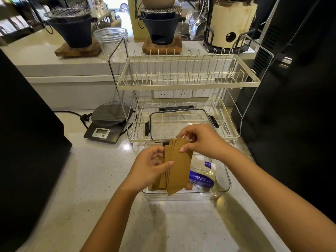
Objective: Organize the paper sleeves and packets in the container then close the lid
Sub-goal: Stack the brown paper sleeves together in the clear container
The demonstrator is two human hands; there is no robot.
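Both hands (149,166) (203,142) pinch brown sleeves (177,166) over clear container (227,186) holding packets (203,176).

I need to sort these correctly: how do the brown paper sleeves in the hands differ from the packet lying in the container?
The brown paper sleeves are plain and opaque; the packet is white and clear with purple print. The sleeves are a fanned stack, gripped by the left hand and right hand; the packet is single and untouched. The sleeves are held over the container; the packet lies inside it, right side. Both are flat.
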